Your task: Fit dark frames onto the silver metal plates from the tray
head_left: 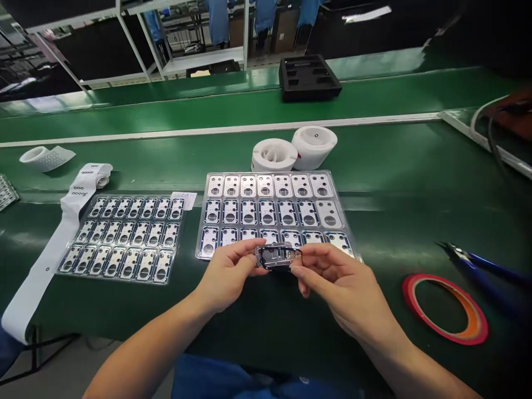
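Note:
My left hand (230, 271) grips one end of a small rectangular metal-looking plate (272, 256) between thumb and fingers. The plate is tilted up above the near edge of a clear tray (272, 226) with rows of similar plates. At the plate's right end, the thumb and fingers of my right hand (332, 271) pinch a thin black strip (301, 256), which curves away from the plate's edge. Whether the right fingertips also touch the plate is hard to see. My hands cover part of the tray's front row.
A second filled tray (124, 238) lies left, beside a long white label strip (39, 266). Behind the near tray stand two white rolls (274, 155). A black tray (310, 77) sits farther back. At right are a red tape ring (477, 327) and blue-handled pliers (469, 257).

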Demonstrator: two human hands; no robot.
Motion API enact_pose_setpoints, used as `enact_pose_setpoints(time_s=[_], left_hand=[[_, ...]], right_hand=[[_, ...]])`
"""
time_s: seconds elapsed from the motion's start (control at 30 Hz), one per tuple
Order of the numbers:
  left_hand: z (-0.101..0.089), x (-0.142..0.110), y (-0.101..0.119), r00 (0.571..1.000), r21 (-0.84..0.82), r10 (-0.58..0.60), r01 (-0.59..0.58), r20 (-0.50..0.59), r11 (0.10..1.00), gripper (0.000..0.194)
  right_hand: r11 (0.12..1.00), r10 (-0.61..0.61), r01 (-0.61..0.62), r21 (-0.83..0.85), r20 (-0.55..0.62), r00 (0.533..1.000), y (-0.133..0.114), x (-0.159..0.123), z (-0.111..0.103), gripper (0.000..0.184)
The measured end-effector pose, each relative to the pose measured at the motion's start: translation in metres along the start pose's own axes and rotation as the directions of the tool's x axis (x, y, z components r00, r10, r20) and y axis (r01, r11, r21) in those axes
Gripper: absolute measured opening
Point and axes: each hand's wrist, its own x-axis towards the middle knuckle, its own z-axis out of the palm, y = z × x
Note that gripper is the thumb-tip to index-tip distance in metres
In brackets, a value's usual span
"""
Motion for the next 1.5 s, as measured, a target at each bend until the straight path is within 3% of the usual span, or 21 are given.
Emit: enact_pose_setpoints(time_s=[0.57, 1.5], left_hand=[[0.0005, 0.0011, -0.0027, 1.000, 0.024, -0.002, 0.001, 0.004, 1.000, 0.036], [0.0010, -0.0001, -0.0015, 1.000, 0.067, -0.007, 0.008, -0.013, 0.998, 0.038]], right_hand=[[0.998, 0.005, -0.005, 0.056, 0.008, 1.000, -0.0033, 0.0013, 0.0040, 0.024], [0.999, 0.049, -0.049, 0.001, 0.026, 0.998, -0.0045, 0.0014, 0.0041, 0.025]])
